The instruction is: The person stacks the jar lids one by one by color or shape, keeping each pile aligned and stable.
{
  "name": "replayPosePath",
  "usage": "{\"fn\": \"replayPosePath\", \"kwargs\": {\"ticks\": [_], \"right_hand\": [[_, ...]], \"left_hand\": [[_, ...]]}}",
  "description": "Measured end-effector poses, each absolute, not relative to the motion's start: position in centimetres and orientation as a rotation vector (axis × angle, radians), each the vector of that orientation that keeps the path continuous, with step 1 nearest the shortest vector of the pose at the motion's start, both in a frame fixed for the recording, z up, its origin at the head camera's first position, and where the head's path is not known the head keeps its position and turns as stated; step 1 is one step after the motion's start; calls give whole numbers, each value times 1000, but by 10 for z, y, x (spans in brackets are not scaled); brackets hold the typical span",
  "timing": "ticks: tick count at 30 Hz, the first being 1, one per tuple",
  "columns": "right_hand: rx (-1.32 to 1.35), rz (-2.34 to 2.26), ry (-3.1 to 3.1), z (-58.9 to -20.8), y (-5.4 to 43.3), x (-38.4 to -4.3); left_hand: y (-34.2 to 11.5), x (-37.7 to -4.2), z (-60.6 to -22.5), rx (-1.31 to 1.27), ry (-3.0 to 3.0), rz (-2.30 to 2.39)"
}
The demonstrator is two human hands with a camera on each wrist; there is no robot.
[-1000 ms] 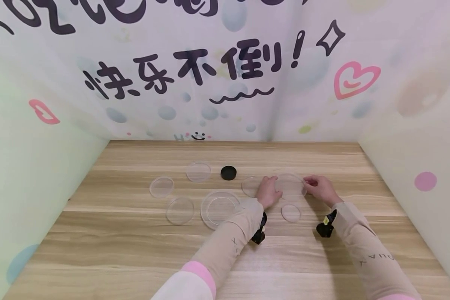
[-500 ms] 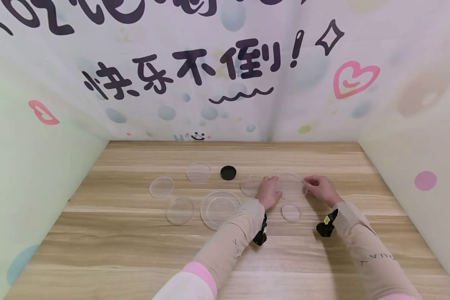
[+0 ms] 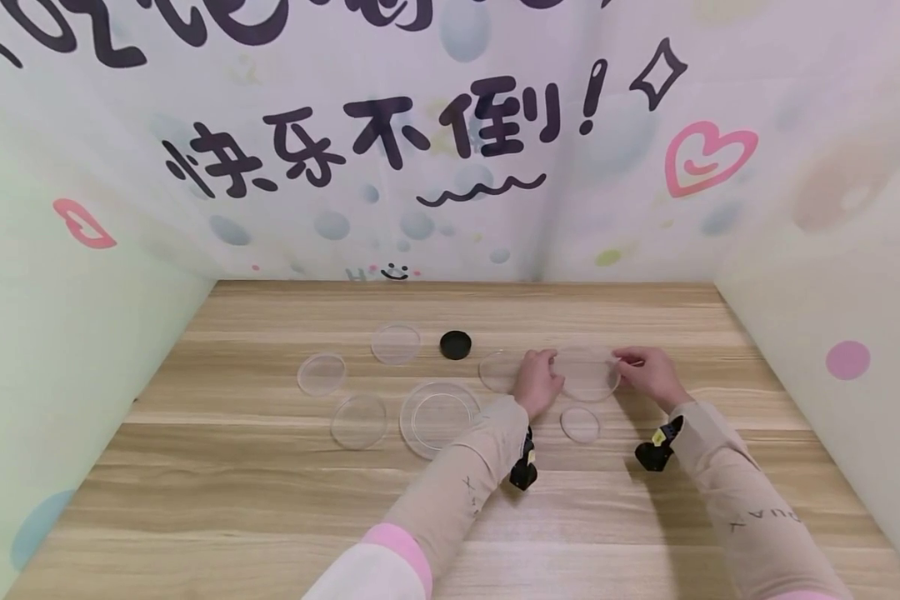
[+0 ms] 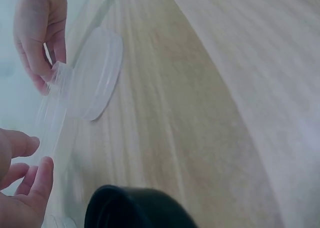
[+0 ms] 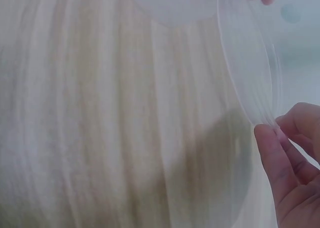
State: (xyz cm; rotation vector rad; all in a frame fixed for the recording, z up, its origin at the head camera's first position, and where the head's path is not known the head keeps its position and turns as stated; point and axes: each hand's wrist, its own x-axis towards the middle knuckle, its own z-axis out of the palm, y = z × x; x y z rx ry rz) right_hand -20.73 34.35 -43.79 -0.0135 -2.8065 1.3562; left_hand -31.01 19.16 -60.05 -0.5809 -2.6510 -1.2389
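Note:
A large clear round plastic lid [image 3: 589, 373] stands raised and tilted between my two hands. My right hand [image 3: 654, 377] pinches its right rim; in the right wrist view the thumb and fingertips [image 5: 268, 138] meet at the lid's lower end. At the opposite rim is my left hand [image 3: 537, 383], thumb and fingers curved around the edge; the left wrist view shows the thumb [image 4: 22, 144] on one side and fingers on the other. Just in front lies a small clear lid [image 3: 581, 425]. Another clear lid [image 3: 498, 372] lies left of my left hand, partly hidden by it.
Toward the left, a large ringed clear lid [image 3: 412, 427] and several smaller clear discs [image 3: 359, 422] lie on the wood-grain table [image 3: 232, 517]. A black round cap [image 3: 455, 345] sits behind them. Pale printed walls [image 3: 450, 233] enclose the table's back and sides.
The large clear lid has tilted, and my right hand has shifted slightly right and up with its rim. My left hand stays almost in place.

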Motion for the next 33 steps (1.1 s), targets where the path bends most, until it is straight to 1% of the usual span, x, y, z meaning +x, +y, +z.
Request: {"fn": "replayPosePath", "kwargs": {"ticks": [2,3,5,6,7,8,10,11,14,15,19,21,22,25,28,29,30,33], "right_hand": [[-18,1366,-2808,-436,344,-207],[-20,1369,-2809,-435,344,-207],[-19,1382,-2809,-433,343,-206],[-17,1383,-2807,-432,343,-206],[-14,1387,-2806,-431,343,-205],[-9,1386,-2806,-429,343,-205],[-3,1382,-2806,-427,342,-204],[-2,1371,-2809,-425,342,-204],[-3,1358,-2816,-422,342,-205],[-7,1364,-2819,-421,342,-205],[-15,1433,-2813,-417,342,-207],[-18,1453,-2812,-414,341,-207],[-18,1453,-2811,-412,340,-207],[-17,1431,-2818,-407,338,-208],[-25,1417,-2823,-403,334,-210],[-29,1422,-2823,-402,333,-211],[-30,1427,-2824,-401,333,-211],[-36,1429,-2830,-399,330,-213]], "left_hand": [[202,-334,-641,-580,-2609,-1253],[203,-336,-644,-570,-2616,-1259],[188,-306,-590,-553,-2652,-1293],[175,-283,-550,-544,-2672,-1329],[170,-274,-531,-530,-2706,-1366],[164,-267,-519,-559,-2670,-1402],[151,-248,-481,-549,-2700,-1501],[147,-249,-478,-561,-2689,-1565],[138,-233,-451,-568,-2643,-1633],[135,-226,-437,-527,-2683,-1660],[133,-226,-430,-502,-2688,-1721],[133,-231,-434,-515,-2698,-1722],[134,-239,-445,-561,-2659,-1710],[133,-245,-450,-585,-2656,-1704],[129,-245,-444,-556,-2657,-1718],[126,-239,-431,-509,-2700,-1724],[125,-238,-428,-496,-2710,-1713],[120,-237,-419,-504,-2723,-1695]]}}
